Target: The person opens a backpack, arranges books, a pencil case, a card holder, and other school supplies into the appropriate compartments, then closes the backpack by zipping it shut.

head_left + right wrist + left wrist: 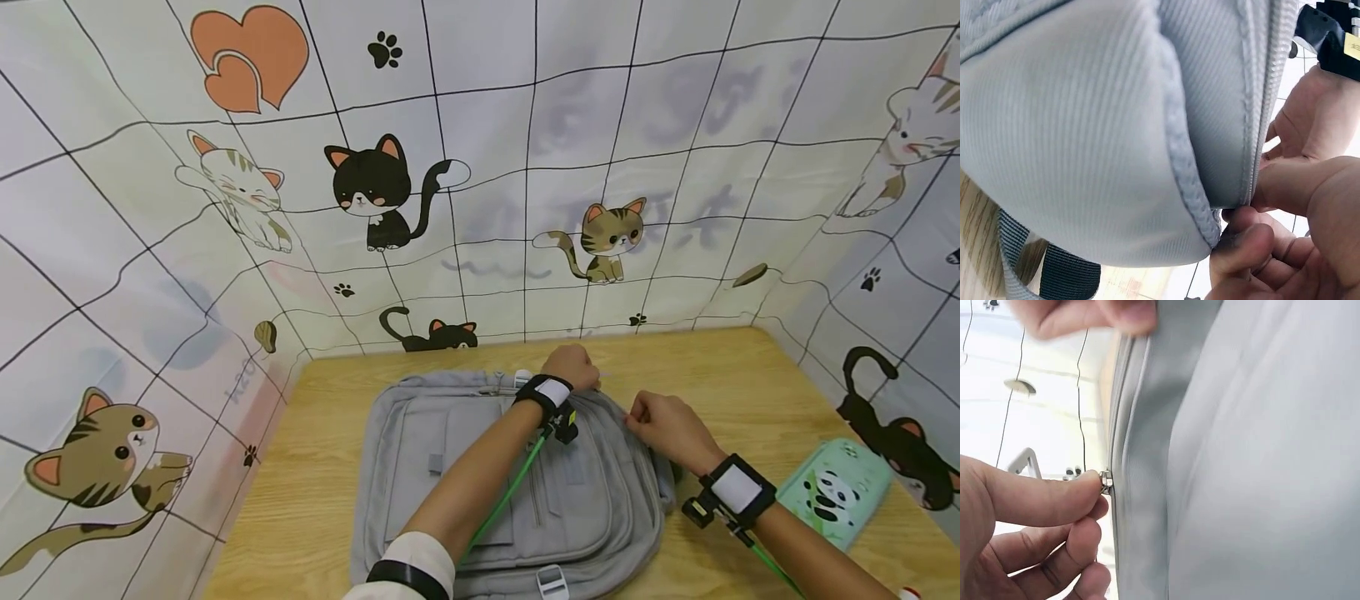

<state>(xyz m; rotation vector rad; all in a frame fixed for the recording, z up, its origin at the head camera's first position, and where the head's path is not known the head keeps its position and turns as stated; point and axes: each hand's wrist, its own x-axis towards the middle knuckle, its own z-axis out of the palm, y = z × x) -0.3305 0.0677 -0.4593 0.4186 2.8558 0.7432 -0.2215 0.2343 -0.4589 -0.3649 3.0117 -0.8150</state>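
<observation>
A grey backpack [416, 425] lies flat on the wooden table, its top toward the back wall. At its far right edge, my left hand [572, 367] pinches a metal zipper pull [1106, 481] between thumb and forefinger. The zipper [1263, 106] runs along the bag's upper side and appears closed along the stretch seen in the right wrist view. My right hand [671, 429] is at the bag's upper right side, where its thumb and fingers [1244, 250] pinch the fabric edge beside the zipper. The left fingertips are hidden in the head view.
A mint-green case [836, 492] with a panda print lies on the table [720, 367] to the right. A white buckle [553, 583] sits at the bag's near end, and a dark strap [1069, 272] hangs under its side. Cat-print curtains [487, 200] enclose the table.
</observation>
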